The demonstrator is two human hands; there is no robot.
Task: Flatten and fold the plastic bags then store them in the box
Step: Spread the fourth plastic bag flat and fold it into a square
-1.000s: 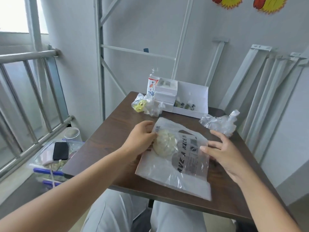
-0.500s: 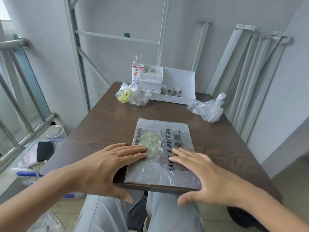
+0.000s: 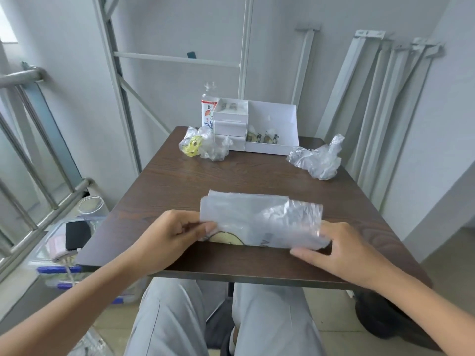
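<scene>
On my head-camera feed the left hand [image 3: 177,235] sits at the left end of the plastic bag [image 3: 259,219], palm turned inward, fingers curled and thumb closed against them, pinching the bag's left edge. The left forearm enters from the lower left corner and runs diagonally up to the tabletop [image 3: 257,173]. The right hand [image 3: 339,250] is at the bag's right end: its upper fingers go into the crinkled plastic and are partly covered by it, while one digit lies stretched out to the left along the bag's near edge, low over the tabletop. I read this as a hold on the right end, though the exact finger placement inside the plastic is hidden. The right forearm enters from the lower right. The bag lies across the near half of the tabletop between both hands, doubled over on itself, with a yellowish print and dark lettering showing at its near edge. The white box [image 3: 270,129] stands at the far edge of the tabletop, well apart from the hands. A crumpled bag with a yellow print [image 3: 203,146] lies just beside the box's left end, a second crumpled bag [image 3: 317,159] lies near its right end, and a bottle [image 3: 208,111] stands behind the box's left side.
</scene>
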